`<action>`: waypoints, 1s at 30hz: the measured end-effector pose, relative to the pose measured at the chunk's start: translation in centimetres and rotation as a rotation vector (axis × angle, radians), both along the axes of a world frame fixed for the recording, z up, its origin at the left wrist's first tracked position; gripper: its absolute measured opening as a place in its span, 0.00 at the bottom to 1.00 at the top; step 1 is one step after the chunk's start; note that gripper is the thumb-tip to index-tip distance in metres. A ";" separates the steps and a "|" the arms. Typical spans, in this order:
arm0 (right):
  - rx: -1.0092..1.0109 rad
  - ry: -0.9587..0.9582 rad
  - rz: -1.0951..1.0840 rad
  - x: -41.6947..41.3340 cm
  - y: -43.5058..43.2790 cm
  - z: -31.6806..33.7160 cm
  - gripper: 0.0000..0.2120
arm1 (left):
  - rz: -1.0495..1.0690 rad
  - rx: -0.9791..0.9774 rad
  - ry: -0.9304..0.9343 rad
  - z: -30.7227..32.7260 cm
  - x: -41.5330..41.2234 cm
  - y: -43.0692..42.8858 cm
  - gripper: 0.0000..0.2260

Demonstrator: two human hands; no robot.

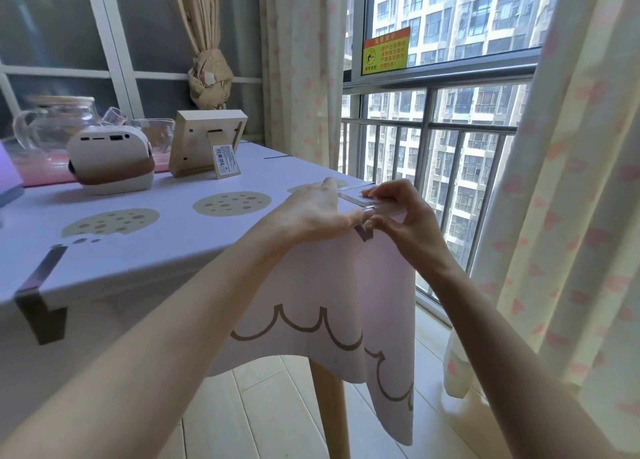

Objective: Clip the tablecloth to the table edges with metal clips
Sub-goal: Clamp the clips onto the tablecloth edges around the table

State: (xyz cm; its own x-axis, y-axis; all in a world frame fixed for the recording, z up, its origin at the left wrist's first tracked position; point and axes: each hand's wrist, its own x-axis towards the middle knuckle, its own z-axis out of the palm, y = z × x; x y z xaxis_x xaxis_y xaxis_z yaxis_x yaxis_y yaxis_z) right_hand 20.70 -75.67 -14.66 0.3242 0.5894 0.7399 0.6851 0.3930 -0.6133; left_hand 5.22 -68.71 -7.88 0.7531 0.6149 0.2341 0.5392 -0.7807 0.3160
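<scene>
A home, seemingly a flat high up: pink-patterned curtains point(571, 216) flank a railed window point(440, 74) facing apartment towers point(467, 19). A glass teapot point(52, 123), a standing picture frame point(197, 147) and a cookie-print tablecloth point(173, 244) sit above pale wood flooring point(263, 406).

Your left grip point(311, 213) and right grip point(398, 216) were bare. Your long, slim left forearm point(156, 323) and right forearm point(502, 341) were uncovered along all that showed, up to the wrists. A small silvery curve point(369, 212) glinted by your left thumb; ring or not was unclear.
</scene>
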 end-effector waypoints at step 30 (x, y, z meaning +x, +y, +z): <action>-0.232 -0.439 -0.358 -2.4 -1.1 3.4 0.31 | 0.084 0.216 0.343 3.3 -11.1 1.7 0.24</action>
